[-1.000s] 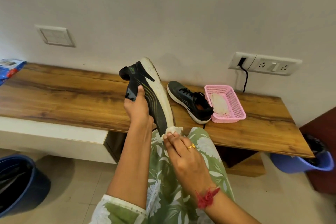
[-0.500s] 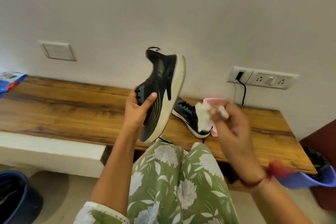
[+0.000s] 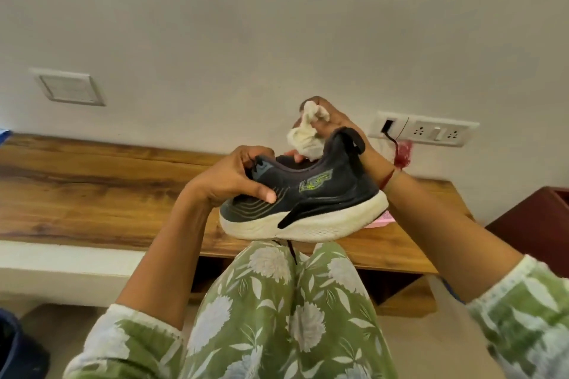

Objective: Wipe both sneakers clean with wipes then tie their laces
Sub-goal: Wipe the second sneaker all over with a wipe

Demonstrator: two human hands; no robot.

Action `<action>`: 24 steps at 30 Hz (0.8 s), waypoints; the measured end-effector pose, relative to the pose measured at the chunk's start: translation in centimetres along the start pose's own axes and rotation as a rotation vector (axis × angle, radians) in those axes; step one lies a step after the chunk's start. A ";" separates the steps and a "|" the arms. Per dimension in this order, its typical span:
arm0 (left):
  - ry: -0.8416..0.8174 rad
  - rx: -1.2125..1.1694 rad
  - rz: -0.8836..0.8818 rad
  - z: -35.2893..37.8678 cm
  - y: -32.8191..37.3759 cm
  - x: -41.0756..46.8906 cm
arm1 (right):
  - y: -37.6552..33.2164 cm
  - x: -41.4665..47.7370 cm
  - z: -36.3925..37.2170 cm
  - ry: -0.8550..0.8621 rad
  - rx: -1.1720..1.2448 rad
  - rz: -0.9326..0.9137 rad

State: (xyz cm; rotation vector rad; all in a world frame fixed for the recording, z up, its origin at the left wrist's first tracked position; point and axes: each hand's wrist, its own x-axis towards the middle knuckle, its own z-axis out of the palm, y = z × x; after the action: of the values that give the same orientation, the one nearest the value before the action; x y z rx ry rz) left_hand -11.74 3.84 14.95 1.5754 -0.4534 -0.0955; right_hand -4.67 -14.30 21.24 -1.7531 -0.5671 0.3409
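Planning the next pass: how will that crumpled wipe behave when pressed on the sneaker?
Likely floppy: the wipe hangs bunched and creased from the right hand, so it should mould to the sneaker. Probably very light, since a pinch carries it. It may bunch further under pressure.

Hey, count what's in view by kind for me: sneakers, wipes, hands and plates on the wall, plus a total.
Sneakers: 1, the black sneaker held up; no second one shows.
Wipes: 1, the crumpled wipe.
Hands: 2, left hand gripping the sneaker, right hand holding the wipe.
Wall plates: 2, blank plate and socket plate.
Total: 6.
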 end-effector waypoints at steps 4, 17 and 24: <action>0.000 -0.114 0.041 -0.1 -0.6 0.3 | -0.1 -0.7 -0.4 0.016 0.170 -0.063; 0.653 0.528 0.136 6.0 2.4 -1.7 | 0.5 -1.4 1.9 -0.129 0.039 -0.438; 0.529 0.408 -0.103 7.5 1.0 -0.8 | 3.1 -1.2 2.7 0.116 -0.053 -0.477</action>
State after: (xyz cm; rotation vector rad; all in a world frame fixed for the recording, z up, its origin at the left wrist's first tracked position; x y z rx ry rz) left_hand -15.18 -2.94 15.27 1.9384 0.0305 0.3499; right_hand -6.46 -13.32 17.54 -1.6145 -0.8899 -0.1100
